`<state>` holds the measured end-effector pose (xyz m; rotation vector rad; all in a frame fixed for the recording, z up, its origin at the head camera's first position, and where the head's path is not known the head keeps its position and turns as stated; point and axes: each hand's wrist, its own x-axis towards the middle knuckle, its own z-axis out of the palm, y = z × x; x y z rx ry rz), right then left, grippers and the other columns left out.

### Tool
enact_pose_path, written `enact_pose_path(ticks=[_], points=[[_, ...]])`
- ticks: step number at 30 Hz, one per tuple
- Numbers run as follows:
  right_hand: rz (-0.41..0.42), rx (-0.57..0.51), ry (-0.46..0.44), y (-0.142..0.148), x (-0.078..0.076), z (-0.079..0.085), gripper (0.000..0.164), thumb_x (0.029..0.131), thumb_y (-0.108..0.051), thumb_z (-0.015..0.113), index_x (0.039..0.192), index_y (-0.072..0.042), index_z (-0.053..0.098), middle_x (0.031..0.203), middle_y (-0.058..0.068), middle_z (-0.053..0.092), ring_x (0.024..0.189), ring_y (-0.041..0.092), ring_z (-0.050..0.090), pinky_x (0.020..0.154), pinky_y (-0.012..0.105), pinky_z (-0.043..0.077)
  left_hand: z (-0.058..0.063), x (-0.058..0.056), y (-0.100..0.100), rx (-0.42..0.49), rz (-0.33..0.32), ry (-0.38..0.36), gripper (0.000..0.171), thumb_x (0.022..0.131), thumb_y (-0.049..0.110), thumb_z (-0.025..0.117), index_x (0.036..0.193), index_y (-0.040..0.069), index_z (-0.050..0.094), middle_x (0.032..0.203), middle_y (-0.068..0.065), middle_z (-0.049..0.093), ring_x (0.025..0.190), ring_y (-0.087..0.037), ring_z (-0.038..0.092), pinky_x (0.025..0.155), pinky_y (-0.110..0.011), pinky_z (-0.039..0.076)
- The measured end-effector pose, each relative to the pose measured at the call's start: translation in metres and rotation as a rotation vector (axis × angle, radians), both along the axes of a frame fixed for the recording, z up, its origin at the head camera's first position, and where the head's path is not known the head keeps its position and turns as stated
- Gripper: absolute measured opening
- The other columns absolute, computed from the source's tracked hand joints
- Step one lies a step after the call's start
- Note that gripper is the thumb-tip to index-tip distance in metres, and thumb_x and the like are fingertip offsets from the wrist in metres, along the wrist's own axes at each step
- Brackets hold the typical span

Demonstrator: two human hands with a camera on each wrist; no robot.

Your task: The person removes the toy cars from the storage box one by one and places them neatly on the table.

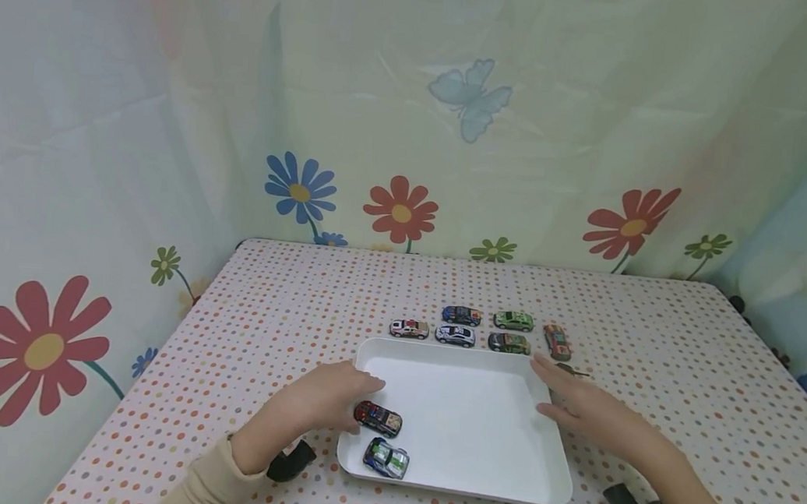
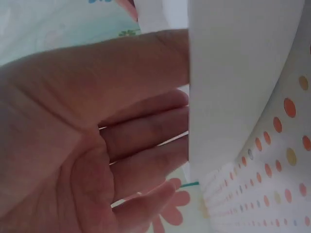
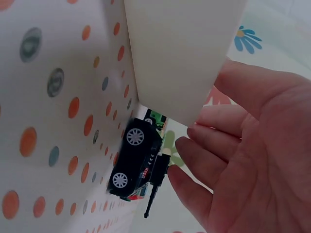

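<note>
A white rectangular tray (image 1: 464, 428) lies on the table. In its left part are a dark toy car (image 1: 378, 418) with red marks and a silver-green toy car (image 1: 386, 458). My left hand (image 1: 326, 396) is at the left rim, fingers reaching over it beside the dark car. At the opposite rim, my right hand (image 1: 586, 405) has loosely extended fingers near the far right corner. Neither hand visibly holds a car. Outside the tray, close to the right fingers, stands a black toy vehicle (image 3: 136, 158) with a gun-like barrel, mostly hidden in the head view.
Behind the tray stand several toy cars: a white-and-red one (image 1: 409, 329), a white one (image 1: 455, 334), a blue one (image 1: 461, 315), two green ones (image 1: 513, 321) and an orange one (image 1: 557, 342). A dotted cloth covers the table (image 1: 677, 365); a flowered curtain (image 1: 357, 108) hangs behind.
</note>
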<state>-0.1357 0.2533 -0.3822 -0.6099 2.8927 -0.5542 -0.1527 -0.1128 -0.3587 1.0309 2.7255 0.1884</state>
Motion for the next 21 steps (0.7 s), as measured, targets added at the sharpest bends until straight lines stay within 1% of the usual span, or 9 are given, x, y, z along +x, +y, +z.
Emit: enact_pose_path(ticks=[3, 6, 7, 8, 10, 12, 15, 18, 21], points=[[-0.01, 0.003, 0.007, 0.001, 0.001, -0.003, 0.066, 0.091, -0.02, 0.062, 0.143, 0.005, 0.03, 0.145, 0.028, 0.026, 0.122, 0.045, 0.039, 0.091, 0.055, 0.041, -0.002, 0.004, 0.006, -0.035, 0.002, 0.074, 0.047, 0.068, 0.017, 0.084, 0.111, 0.01, 0.067, 0.098, 0.0, 0.067, 0.089, -0.015, 0.059, 0.076, -0.029, 0.05], [-0.013, 0.006, 0.007, 0.001, 0.0, -0.004, 0.066, 0.092, -0.022, 0.061, 0.144, 0.004, 0.029, 0.145, 0.027, 0.026, 0.124, 0.045, 0.037, 0.092, 0.056, 0.039, -0.006, 0.006, 0.012, -0.07, 0.03, 0.106, 0.034, 0.069, 0.016, 0.083, 0.099, 0.01, 0.069, 0.086, 0.001, 0.065, 0.079, -0.014, 0.058, 0.069, -0.027, 0.05], [-0.013, 0.006, 0.008, 0.001, 0.0, -0.004, 0.066, 0.092, -0.022, 0.061, 0.144, 0.004, 0.029, 0.145, 0.027, 0.025, 0.124, 0.045, 0.036, 0.092, 0.057, 0.039, -0.007, 0.007, 0.014, -0.086, 0.036, 0.119, 0.031, 0.069, 0.017, 0.083, 0.096, 0.01, 0.07, 0.084, 0.001, 0.065, 0.08, -0.015, 0.059, 0.069, -0.028, 0.051], [-0.012, 0.008, 0.01, 0.001, -0.001, -0.004, 0.066, 0.092, -0.022, 0.061, 0.144, 0.004, 0.029, 0.145, 0.027, 0.025, 0.124, 0.045, 0.036, 0.093, 0.057, 0.039, -0.008, 0.007, 0.015, -0.099, 0.04, 0.129, 0.028, 0.068, 0.017, 0.083, 0.093, 0.01, 0.07, 0.082, 0.0, 0.064, 0.081, -0.016, 0.06, 0.07, -0.029, 0.052], [-0.012, 0.006, 0.009, 0.001, -0.001, -0.004, 0.066, 0.092, -0.023, 0.061, 0.144, 0.003, 0.029, 0.146, 0.027, 0.025, 0.124, 0.045, 0.036, 0.093, 0.057, 0.038, -0.01, 0.008, 0.017, -0.12, 0.041, 0.139, 0.024, 0.067, 0.015, 0.083, 0.088, 0.011, 0.07, 0.079, 0.0, 0.064, 0.082, -0.017, 0.062, 0.08, -0.032, 0.051], [-0.011, 0.0, 0.007, 0.001, 0.0, -0.004, 0.066, 0.092, -0.022, 0.061, 0.144, 0.004, 0.029, 0.146, 0.027, 0.025, 0.124, 0.045, 0.036, 0.093, 0.056, 0.038, -0.011, 0.01, 0.018, -0.134, 0.027, 0.156, 0.023, 0.067, 0.013, 0.083, 0.086, 0.011, 0.07, 0.079, 0.0, 0.066, 0.085, -0.018, 0.064, 0.092, -0.036, 0.046], [-0.008, -0.01, -0.001, 0.0, 0.001, -0.005, 0.066, 0.092, -0.022, 0.061, 0.144, 0.004, 0.03, 0.146, 0.028, 0.024, 0.124, 0.045, 0.036, 0.093, 0.056, 0.038, -0.013, 0.011, 0.017, -0.14, -0.005, 0.174, 0.02, 0.068, 0.007, 0.08, 0.085, 0.011, 0.07, 0.08, 0.001, 0.066, 0.085, -0.016, 0.064, 0.101, -0.038, 0.036], [-0.005, -0.019, 0.003, 0.001, 0.002, -0.006, 0.067, 0.091, -0.022, 0.061, 0.144, 0.004, 0.03, 0.146, 0.028, 0.024, 0.124, 0.045, 0.037, 0.093, 0.055, 0.039, -0.015, 0.012, 0.017, -0.141, -0.022, 0.189, 0.021, 0.068, 0.004, 0.079, 0.086, 0.012, 0.07, 0.081, 0.002, 0.067, 0.086, -0.015, 0.063, 0.102, -0.039, 0.035], [-0.005, -0.019, 0.01, 0.001, 0.001, -0.007, 0.066, 0.091, -0.022, 0.061, 0.144, 0.004, 0.03, 0.146, 0.027, 0.025, 0.124, 0.044, 0.037, 0.093, 0.055, 0.039, -0.015, 0.011, 0.017, -0.14, -0.026, 0.203, 0.021, 0.068, 0.003, 0.078, 0.086, 0.012, 0.071, 0.082, 0.002, 0.067, 0.087, -0.014, 0.063, 0.103, -0.039, 0.034]])
